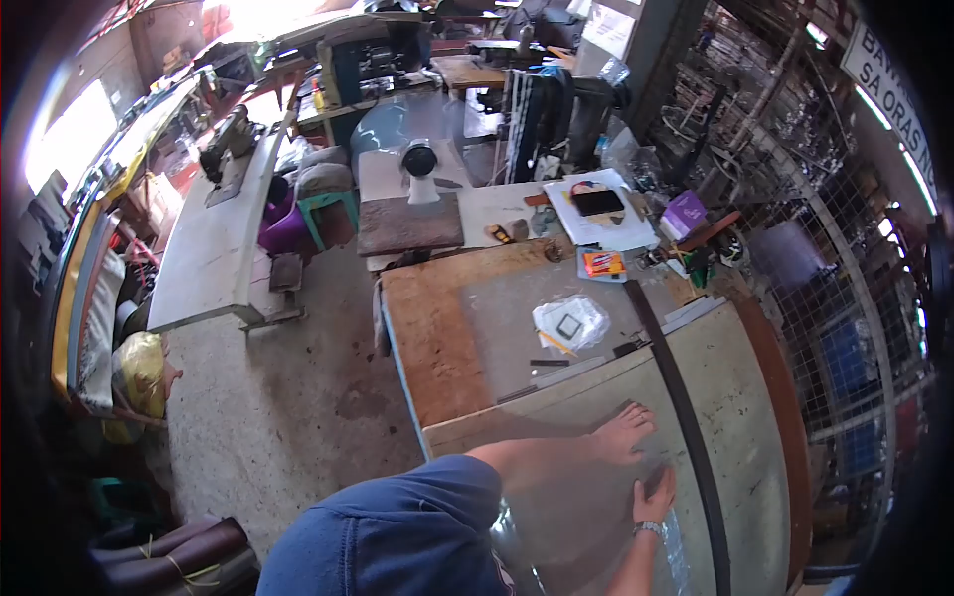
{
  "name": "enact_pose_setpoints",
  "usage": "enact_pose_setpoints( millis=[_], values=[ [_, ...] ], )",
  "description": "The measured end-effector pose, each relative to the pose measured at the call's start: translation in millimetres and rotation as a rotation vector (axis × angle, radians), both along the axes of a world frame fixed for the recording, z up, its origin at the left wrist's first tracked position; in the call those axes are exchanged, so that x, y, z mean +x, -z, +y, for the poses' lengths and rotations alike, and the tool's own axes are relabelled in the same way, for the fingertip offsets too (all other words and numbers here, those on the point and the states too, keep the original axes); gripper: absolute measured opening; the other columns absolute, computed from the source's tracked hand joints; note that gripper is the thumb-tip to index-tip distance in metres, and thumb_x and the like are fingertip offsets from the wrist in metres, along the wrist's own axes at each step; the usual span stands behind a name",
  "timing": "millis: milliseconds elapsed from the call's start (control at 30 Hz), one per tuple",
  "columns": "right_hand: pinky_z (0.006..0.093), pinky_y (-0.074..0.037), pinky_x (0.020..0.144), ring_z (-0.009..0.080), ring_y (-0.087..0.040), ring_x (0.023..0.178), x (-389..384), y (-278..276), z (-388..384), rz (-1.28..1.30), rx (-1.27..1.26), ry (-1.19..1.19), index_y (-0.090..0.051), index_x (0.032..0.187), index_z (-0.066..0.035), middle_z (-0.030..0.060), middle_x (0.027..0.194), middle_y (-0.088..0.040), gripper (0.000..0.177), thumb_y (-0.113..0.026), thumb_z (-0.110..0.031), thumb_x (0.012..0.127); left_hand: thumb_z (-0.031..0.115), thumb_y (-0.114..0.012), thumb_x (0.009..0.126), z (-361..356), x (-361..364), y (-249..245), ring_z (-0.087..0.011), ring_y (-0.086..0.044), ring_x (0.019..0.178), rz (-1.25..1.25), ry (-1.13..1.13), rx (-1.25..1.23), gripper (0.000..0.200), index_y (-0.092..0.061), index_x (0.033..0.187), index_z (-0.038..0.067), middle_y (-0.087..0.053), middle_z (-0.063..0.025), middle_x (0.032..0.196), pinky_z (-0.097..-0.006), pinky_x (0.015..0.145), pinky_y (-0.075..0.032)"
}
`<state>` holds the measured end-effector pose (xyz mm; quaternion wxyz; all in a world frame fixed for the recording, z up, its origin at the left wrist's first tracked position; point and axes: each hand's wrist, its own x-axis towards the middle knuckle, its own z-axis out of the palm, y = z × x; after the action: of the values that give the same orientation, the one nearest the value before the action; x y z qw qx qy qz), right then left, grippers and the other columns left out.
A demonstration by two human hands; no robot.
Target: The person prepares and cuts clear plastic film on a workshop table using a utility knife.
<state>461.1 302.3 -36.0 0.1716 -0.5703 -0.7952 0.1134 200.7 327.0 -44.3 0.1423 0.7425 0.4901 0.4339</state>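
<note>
We are probably steadying the clear plastic sheet (679, 558) best with our empty left hand (624, 434) spread flat, right hand (655, 497) half-curled, grip unclear.

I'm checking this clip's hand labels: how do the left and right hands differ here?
The right hand has a band at its wrist; the left hand has none in view. The left forearm comes in from the blue sleeve; the right forearm rises from the bottom edge, no sleeve showing. Both hands are ungloved and over the table.
</note>
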Motion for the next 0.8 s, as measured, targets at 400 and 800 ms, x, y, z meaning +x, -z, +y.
enact_pose_setpoints(
  millis=[400,800],
  values=[
    [0.0536,-0.033,0.122,0.0426,-0.043,0.147,-13.9,33.9,5.4,-0.187,0.223,-0.145,-0.046,0.155,0.001,0.0258,0.159,-0.046,0.067,-0.051,-0.046,0.108,0.022,-0.075,0.091,-360.0,-182.4,-66.6,-0.0383,-0.064,0.116,-0.312,-0.218,-0.480,0.042,-0.063,0.126,0.002,-0.066,-0.0191,0.121,-0.0475,0.099,-0.053],
    [0.0552,-0.030,0.123,0.0393,-0.034,0.154,-86.9,8.0,-15.5,-0.537,0.209,0.141,-0.033,0.163,-0.003,0.0212,0.167,-0.036,0.080,-0.045,-0.059,0.106,0.012,-0.078,0.091,-582.9,-384.5,-36.6,-0.0236,-0.073,0.105,-0.541,-0.847,-0.444,0.037,-0.068,0.124,0.001,-0.074,-0.0139,0.114,-0.0364,0.094,-0.058]
  ],
)
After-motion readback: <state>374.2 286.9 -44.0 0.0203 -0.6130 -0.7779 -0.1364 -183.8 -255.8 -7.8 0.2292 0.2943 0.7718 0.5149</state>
